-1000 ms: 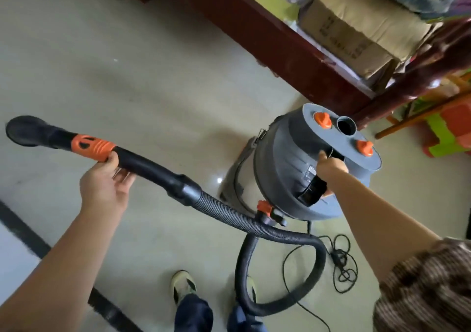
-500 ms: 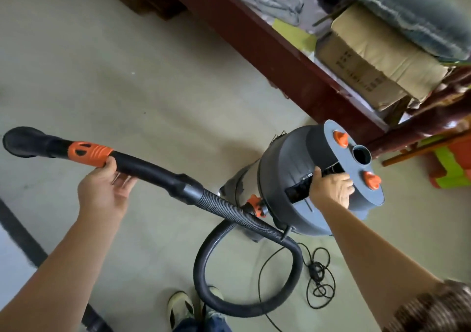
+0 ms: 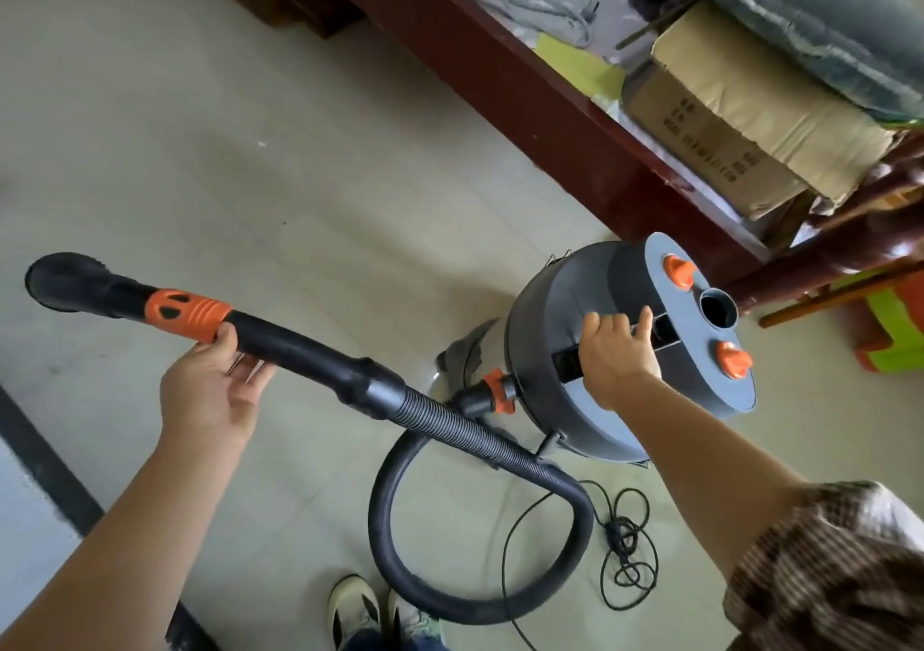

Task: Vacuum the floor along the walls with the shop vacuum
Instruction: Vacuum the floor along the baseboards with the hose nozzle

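The grey shop vacuum (image 3: 560, 350) with orange knobs stands tilted on the pale floor at centre right. My right hand (image 3: 617, 355) grips the handle on its top. A black wand (image 3: 295, 340) with an orange collar runs left to a black nozzle (image 3: 65, 280) held above the floor. My left hand (image 3: 210, 390) holds the wand from underneath, just behind the orange collar, thumb over the tube. The ribbed hose (image 3: 480, 450) loops down from the wand and back up to the orange inlet on the drum.
A dark red wooden bed frame (image 3: 500, 80) runs diagonally behind the vacuum, with a cardboard box (image 3: 740, 115) and bedding on it. A tangled black power cord (image 3: 620, 545) lies on the floor at the right. My shoes (image 3: 360, 610) are at the bottom. A dark floor strip (image 3: 45, 460) crosses the left.
The vacuum has shifted slightly and the hose loop has swung left under the wand. My right hand moved from the drum's side onto the top handle. My left hand keeps hold of the wand.
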